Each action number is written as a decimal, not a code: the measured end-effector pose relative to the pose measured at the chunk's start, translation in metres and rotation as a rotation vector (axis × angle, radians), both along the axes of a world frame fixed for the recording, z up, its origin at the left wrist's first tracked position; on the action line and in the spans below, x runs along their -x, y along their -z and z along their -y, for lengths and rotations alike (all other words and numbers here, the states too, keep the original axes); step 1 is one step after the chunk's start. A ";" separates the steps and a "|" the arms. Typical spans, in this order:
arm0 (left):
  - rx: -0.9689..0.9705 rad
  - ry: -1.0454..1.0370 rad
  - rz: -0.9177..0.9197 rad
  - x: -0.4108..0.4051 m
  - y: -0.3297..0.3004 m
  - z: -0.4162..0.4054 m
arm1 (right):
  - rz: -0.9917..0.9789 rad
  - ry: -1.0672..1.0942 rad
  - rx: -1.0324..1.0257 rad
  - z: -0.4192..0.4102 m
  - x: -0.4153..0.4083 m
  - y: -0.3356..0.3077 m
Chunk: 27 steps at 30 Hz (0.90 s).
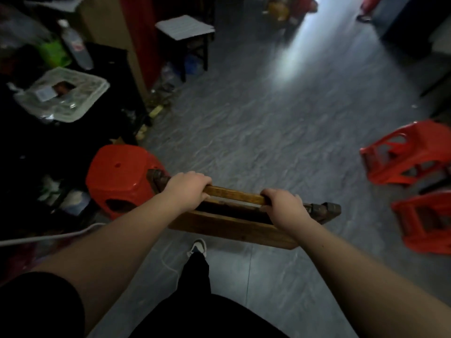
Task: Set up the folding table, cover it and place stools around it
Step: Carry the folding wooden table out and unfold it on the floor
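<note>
Wooden folding frame [234,223], seemingly part of the folding table, hangs above the grey floor [256,123], carried by both hands. The left hand [188,189] has its fingers [202,178] curled close together over the frame's top rail, near the left end; the right hand [284,204] grips the same rail nearer the right end, knuckles up, fingers wrapped around the wood. Both bare forearms reach forward to it, and a black trouser leg with a white shoe [197,247] shows just beneath the frame. Touching the frame's left end in the view stands an upright red plastic stool [119,179]. Well to the frame's right lie two more red stools [405,154], tipped on their sides. Far beyond the frame stands a dark stool with a pale seat [185,28], and to its far left a clear plastic container [66,93] rests among dim clutter.
</note>
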<state>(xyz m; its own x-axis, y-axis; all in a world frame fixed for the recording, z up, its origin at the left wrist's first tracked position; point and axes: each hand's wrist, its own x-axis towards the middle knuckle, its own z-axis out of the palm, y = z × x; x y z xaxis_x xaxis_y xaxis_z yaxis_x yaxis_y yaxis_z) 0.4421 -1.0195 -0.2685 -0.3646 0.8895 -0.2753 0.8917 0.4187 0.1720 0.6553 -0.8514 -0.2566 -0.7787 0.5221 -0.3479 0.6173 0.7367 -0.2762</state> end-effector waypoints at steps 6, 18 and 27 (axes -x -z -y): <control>0.030 0.164 0.045 0.041 0.007 -0.116 | 0.040 0.180 0.018 -0.075 0.014 0.005; 0.016 0.464 -0.048 0.016 0.016 -0.317 | 0.064 0.460 0.059 -0.192 -0.030 0.017; 0.072 0.593 -0.067 -0.104 0.071 -0.461 | 0.049 0.578 0.209 -0.300 -0.153 0.078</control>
